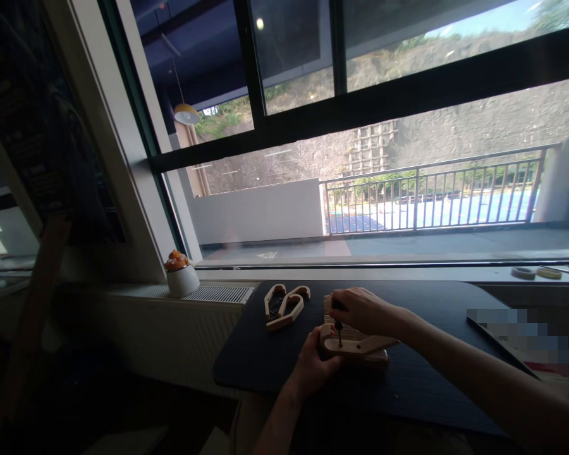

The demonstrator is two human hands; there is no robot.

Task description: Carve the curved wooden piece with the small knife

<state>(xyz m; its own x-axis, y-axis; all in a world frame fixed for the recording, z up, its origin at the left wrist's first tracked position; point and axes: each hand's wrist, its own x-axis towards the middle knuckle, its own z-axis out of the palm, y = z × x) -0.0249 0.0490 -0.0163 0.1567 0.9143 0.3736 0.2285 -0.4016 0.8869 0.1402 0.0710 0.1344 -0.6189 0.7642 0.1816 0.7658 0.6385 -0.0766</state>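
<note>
On the dark table, my left hand (313,364) grips the curved end of a light wooden hook-shaped piece (370,345), fingers wrapped around it. That piece lies along a ribbed wooden block (329,311), which is partly covered by my hands. My right hand (360,309) is closed around the dark handle of a screwdriver (339,326), held upright. The shaft points down onto the wooden piece, near a hole in its face. To the left, several similar wooden hook pieces (284,321) lie in a group, with small dark items among them too small to make out.
The dark table (256,360) has rounded corners and stands against the window sill. A white radiator (171,328) is at its left, with a white pot with an orange top (182,275) on it. Tape rolls (523,273) rest on the sill. A flat sheet (516,344) lies at right.
</note>
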